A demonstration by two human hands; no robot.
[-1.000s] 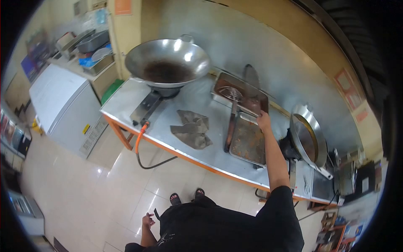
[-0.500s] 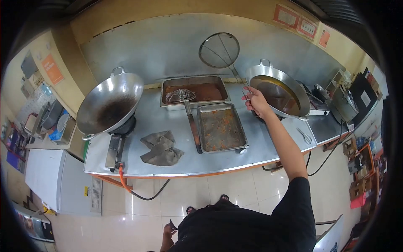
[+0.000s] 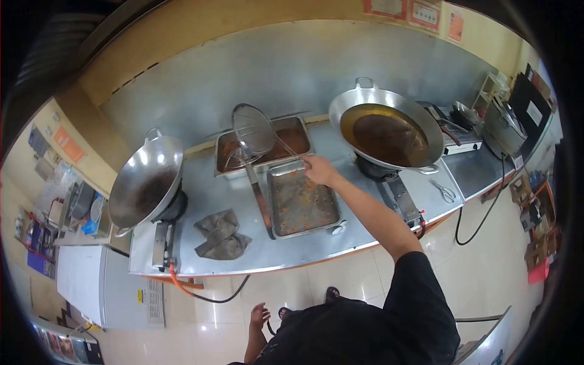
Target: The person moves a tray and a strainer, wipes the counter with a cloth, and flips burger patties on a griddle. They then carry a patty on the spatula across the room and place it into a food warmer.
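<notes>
Currently, a wire-mesh strainer [image 3: 254, 129] is gripped by its handle in the right hand [image 3: 319, 170], its head held at ten o'clock over a pan of reddish sauce [image 3: 230, 174]. On the worktop [image 3: 261, 255], a crumb-strewn tray [image 3: 301, 211] is set at seven o'clock. Whether anything is held in the left hand [image 3: 260, 316] cannot be told.
</notes>
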